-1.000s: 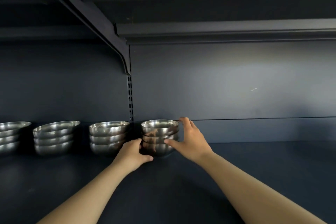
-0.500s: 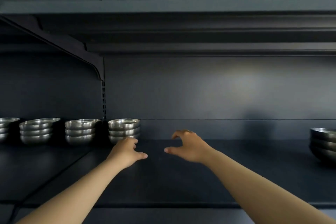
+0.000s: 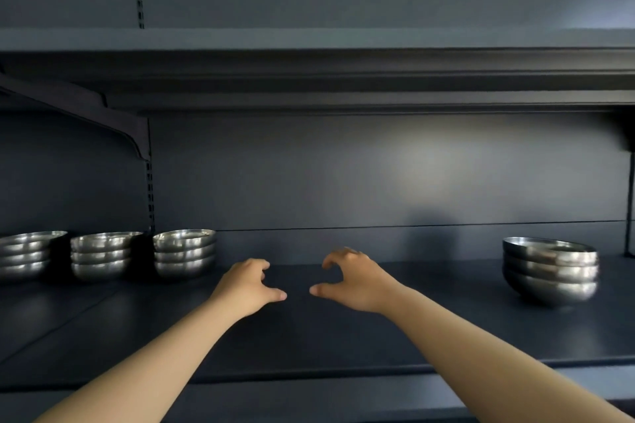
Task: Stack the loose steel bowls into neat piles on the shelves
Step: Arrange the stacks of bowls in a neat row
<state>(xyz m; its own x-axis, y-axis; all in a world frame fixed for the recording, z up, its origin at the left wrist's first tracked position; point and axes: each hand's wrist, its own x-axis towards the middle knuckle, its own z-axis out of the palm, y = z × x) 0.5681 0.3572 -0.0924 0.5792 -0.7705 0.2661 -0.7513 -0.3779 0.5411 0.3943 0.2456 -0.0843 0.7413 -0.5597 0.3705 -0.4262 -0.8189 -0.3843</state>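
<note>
**Both hands empty over the shelf, bowls piled on each side**

On the dark blue metal shelf [image 3: 343, 347] stand four piles of round shiny steel bowls. At the left are three piles in a row: the leftmost pile [image 3: 25, 255], cut by the picture edge, the second pile [image 3: 102, 255] and the third pile [image 3: 184, 252], each bowl nested in the one below. Far at the right stands a pile of three deeper bowls [image 3: 550, 271]. What lies inside the top bowls I cannot tell.

The left hand [image 3: 245, 287] and the right hand [image 3: 355, 280] hover between the piles, apart from all bowls. Their fingers are loosely curled, thumbs pointing at each other, and hold nothing.
</note>
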